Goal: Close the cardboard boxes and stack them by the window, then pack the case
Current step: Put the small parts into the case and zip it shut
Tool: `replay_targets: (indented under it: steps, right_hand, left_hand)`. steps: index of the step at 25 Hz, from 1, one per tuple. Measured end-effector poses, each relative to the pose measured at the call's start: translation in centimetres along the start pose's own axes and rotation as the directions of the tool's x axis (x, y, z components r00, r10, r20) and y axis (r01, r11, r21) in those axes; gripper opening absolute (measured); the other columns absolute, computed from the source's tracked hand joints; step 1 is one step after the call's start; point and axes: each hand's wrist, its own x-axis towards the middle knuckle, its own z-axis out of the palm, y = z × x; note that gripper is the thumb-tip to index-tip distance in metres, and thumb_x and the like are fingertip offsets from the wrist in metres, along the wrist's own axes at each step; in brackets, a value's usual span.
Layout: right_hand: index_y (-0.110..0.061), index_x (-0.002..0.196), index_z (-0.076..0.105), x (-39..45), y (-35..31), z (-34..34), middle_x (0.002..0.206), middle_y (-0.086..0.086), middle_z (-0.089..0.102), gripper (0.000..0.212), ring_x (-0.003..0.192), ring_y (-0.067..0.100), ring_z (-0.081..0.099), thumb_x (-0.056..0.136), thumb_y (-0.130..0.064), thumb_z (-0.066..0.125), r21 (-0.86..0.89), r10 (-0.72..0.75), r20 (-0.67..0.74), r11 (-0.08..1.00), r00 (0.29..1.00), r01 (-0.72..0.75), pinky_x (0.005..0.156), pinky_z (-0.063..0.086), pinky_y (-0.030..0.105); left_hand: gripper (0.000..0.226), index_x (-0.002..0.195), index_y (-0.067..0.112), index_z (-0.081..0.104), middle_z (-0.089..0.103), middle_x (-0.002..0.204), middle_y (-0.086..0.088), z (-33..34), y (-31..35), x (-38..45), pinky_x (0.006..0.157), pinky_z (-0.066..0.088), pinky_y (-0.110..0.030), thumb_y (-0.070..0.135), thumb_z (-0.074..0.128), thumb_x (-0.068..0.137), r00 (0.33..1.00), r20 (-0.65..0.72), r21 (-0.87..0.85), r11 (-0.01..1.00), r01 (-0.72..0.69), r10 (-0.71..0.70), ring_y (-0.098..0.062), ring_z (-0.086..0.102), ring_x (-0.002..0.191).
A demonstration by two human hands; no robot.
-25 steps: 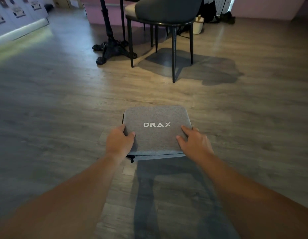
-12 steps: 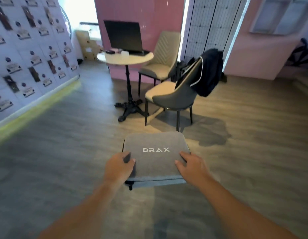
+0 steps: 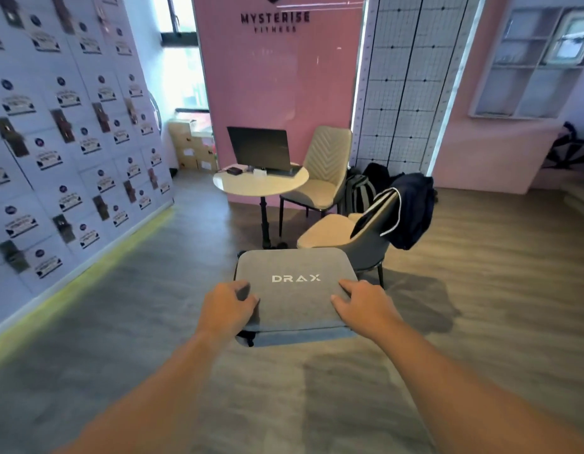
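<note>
Up front, grey case (image 3: 295,283) held level, left hand (image 3: 226,308) and right hand (image 3: 362,304) gripping its near corners, fingers curled over the lid

you have the grey fabric case (image 3: 297,290) just below the middle of the frame, held flat with its lid up and shut. it is a rounded rectangle with soft corners, and white "drax" lettering sits across the lid's centre. along the near edge you can see the seam between the lid and the lower shell, with a small dark tab hanging at the lower left corner. the cardboard boxes (image 3: 189,145) sit far back in the upper left of the frame, stacked in a pale brown pile below the bright window, their flaps too small and blurred for you to judge.
</note>
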Motion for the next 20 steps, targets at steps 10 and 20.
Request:
replay_targets:
  steps: [10, 20]
  right_hand:
    - [-0.019, 0.122, 0.061, 21.3, -6.2, -1.9, 0.113, 0.005, 0.065, 0.045, 0.1, 0.026, 0.059, 0.096, -0.052, 0.045, 0.033, -0.174, -0.049, 0.984, 0.984, 0.176, 0.075, 0.046, 0.037]
    - [-0.026, 0.143, 0.052, 46.2, -15.8, 3.1, 0.131, 0.006, 0.061, 0.056, 0.117, 0.03, 0.056, 0.095, -0.056, 0.048, 0.074, -0.126, -0.061, 0.989, 0.99, 0.13, 0.091, 0.049, 0.038]
  left_hand:
    - [0.025, 0.08, 0.029, 0.049, 0.054, 0.083, 0.006, -2.9, 0.0, 20.0, 0.073, 0.04, -0.026, 0.027, 0.073, 0.088, 0.992, -0.093, -0.041, 0.996, 0.077, -0.08, -0.013, 0.047, 0.078]
    - [0.029, 0.085, 0.024, 0.046, 0.051, 0.084, 0.005, -2.8, -10.3, 47.1, 0.072, 0.039, -0.029, 0.028, 0.074, 0.088, 0.998, -0.054, -0.05, 0.998, 0.038, -0.041, -0.015, 0.048, 0.077]
